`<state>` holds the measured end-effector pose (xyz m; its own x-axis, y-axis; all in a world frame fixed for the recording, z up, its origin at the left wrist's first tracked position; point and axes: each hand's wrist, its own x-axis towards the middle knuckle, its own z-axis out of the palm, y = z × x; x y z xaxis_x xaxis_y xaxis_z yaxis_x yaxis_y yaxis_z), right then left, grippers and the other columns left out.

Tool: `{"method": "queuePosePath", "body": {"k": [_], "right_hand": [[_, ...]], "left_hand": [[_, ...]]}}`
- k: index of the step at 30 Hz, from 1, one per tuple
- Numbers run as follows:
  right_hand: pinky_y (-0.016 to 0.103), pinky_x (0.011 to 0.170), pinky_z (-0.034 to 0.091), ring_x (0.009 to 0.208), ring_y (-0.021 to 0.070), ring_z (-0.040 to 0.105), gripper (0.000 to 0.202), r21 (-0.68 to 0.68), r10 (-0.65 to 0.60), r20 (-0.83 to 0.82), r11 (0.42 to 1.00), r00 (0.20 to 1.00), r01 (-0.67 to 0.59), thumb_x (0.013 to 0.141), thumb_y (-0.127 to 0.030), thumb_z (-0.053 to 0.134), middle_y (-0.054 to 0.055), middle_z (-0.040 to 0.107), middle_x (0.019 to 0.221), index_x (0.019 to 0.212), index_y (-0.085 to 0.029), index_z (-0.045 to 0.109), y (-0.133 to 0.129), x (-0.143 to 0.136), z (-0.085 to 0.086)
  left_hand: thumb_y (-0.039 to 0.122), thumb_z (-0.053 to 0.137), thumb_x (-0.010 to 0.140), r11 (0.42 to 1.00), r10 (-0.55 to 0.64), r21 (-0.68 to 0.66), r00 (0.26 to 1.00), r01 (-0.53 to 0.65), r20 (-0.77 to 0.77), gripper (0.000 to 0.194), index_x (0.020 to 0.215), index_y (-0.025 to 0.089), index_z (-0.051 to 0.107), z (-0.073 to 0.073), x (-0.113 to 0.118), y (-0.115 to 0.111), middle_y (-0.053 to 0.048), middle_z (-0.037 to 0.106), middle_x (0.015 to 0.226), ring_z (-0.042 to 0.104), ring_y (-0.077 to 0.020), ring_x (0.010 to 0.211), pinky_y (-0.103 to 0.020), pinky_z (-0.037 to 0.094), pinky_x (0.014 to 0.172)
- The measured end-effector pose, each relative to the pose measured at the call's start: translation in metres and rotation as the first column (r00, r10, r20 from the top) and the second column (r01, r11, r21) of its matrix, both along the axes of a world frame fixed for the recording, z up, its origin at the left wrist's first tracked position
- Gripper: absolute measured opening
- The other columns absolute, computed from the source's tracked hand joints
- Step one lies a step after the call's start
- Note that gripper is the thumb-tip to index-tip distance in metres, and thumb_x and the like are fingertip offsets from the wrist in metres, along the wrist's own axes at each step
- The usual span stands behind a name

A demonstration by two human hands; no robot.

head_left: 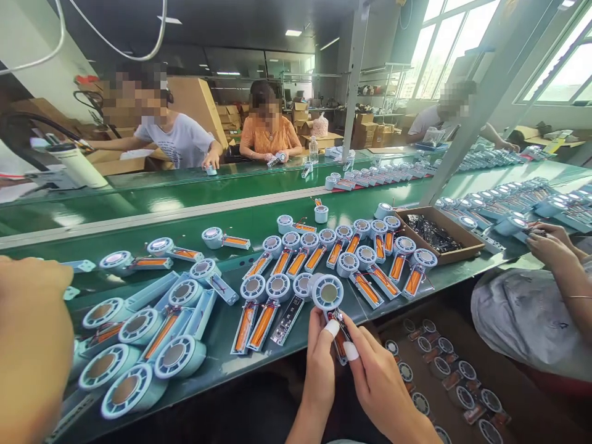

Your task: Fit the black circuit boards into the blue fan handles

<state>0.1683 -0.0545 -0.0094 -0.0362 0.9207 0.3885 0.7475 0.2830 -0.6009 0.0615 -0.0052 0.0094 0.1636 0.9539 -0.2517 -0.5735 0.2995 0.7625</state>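
Both hands hold one light-blue handheld fan unit (pixel 328 292), its round head up and its open handle pointing down toward me. My left hand (pixel 320 361) grips the handle's left side, thumb on top near the neck. My right hand (pixel 372 370) pinches the right side, with thumb and finger at the dark circuit board and wires. Just left of it lies a fan unit with a black board (pixel 287 319) in its handle. Rows of similar units with orange batteries (pixel 264 320) lie on the green bench (pixel 208 370).
A cardboard tray (pixel 467 251) of black boards sits at right. Below the bench edge, a box holds more fan parts (pixel 420 404). Another person's arm (pixel 34 345) is close at left; a co-worker's hands (pixel 550 240) work at right. Three people sit across the bench.
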Motion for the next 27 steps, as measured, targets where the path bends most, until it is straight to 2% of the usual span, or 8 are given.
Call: {"method": "queuePosePath", "body": {"k": [7,12,16,22,27], "right_hand": [[0.034,0.083,0.060,0.099,0.0236,0.071,0.058,-0.052,0.040,-0.021,0.998,0.999,-0.041,0.099,-0.015,0.035,0.011,0.066,0.118,0.156,-0.025,0.036,0.001,0.005,0.004],[0.032,0.078,0.059,0.095,0.0226,0.069,0.060,-0.105,0.056,-0.027,0.993,0.998,-0.058,0.099,-0.013,0.034,0.010,0.063,0.119,0.157,-0.029,0.032,0.000,0.013,0.004],[0.033,0.076,0.058,0.087,0.0216,0.067,0.060,-0.136,0.099,0.018,0.986,0.995,-0.095,0.099,-0.014,0.034,0.008,0.063,0.108,0.157,-0.030,0.032,0.002,0.022,0.009],[0.031,0.068,0.056,0.078,0.0202,0.065,0.056,-0.052,0.083,0.074,0.996,0.994,-0.079,0.101,-0.017,0.036,0.006,0.062,0.098,0.155,-0.030,0.036,0.003,0.028,0.011],[0.029,0.069,0.056,0.080,0.0192,0.067,0.056,0.045,0.064,-0.014,0.997,0.998,-0.063,0.100,-0.015,0.040,0.007,0.063,0.101,0.154,-0.028,0.039,-0.003,0.018,0.004]], "left_hand": [[0.042,0.067,0.081,0.999,-0.009,-0.042,0.997,0.012,0.080,0.024,0.095,0.023,0.066,0.015,-0.002,0.007,0.000,0.069,0.090,0.067,-0.0205,0.091,-0.034,0.051,0.088],[0.034,0.070,0.076,0.993,-0.007,-0.120,0.996,0.017,0.084,0.021,0.091,0.021,0.064,0.014,-0.003,0.010,0.002,0.065,0.082,0.065,-0.0159,0.077,-0.029,0.052,0.077],[0.033,0.068,0.077,0.989,-0.020,-0.145,0.997,0.030,0.070,0.016,0.084,0.020,0.062,0.012,-0.002,0.012,0.005,0.058,0.072,0.057,-0.0115,0.066,-0.026,0.050,0.071],[0.034,0.066,0.076,0.984,-0.021,-0.177,0.998,0.010,-0.060,0.018,0.083,0.019,0.062,0.013,0.002,0.010,0.004,0.058,0.072,0.055,-0.0114,0.063,-0.024,0.048,0.062],[0.039,0.064,0.078,0.983,0.012,-0.179,0.987,-0.041,-0.161,0.020,0.080,0.019,0.058,0.015,0.006,0.011,0.004,0.057,0.073,0.051,-0.0111,0.063,-0.023,0.045,0.057]]}}
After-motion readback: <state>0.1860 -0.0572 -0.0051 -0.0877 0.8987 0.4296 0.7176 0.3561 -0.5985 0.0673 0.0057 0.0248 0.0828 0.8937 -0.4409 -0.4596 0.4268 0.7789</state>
